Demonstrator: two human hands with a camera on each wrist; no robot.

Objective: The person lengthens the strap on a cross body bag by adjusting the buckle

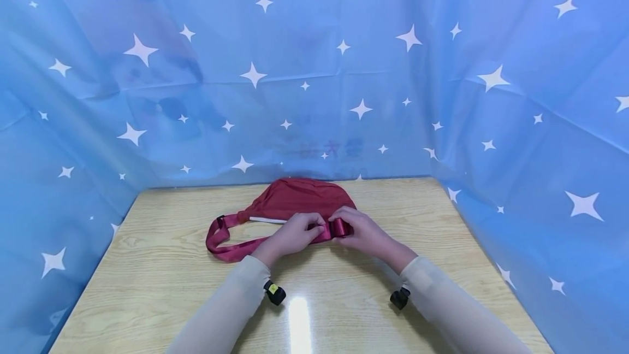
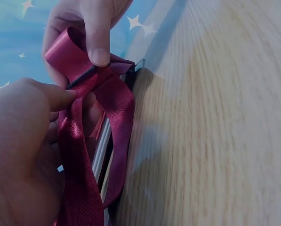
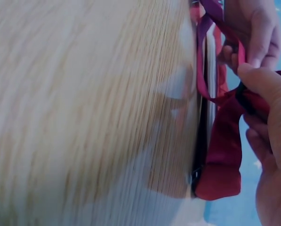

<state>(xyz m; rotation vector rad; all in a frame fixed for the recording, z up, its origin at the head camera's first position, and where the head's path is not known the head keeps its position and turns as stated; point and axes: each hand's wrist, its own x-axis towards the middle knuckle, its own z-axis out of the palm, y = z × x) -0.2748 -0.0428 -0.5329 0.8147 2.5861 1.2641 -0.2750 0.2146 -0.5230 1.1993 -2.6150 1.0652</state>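
A dark red waist bag (image 1: 304,198) lies at the far middle of the table, its white-edged zip side facing me. Its satin-like red strap (image 1: 236,253) loops out to the left and back to my hands. My left hand (image 1: 295,234) pinches the strap between thumb and fingers, just beside a black slider buckle (image 2: 86,75). On the buckle's other side, my right hand (image 1: 366,234) grips the strap, with its thumb at the buckle. A raised fold of strap (image 2: 67,49) stands up by the right hand. The right fingertips are partly hidden behind the webbing.
A second black strap fitting (image 1: 221,222) sits at the bag's left end. Pale wood-grain table (image 1: 162,288) lies under everything. Blue curtains with white stars (image 1: 304,70) enclose its back and sides. Black wrist devices hang under both cuffs.
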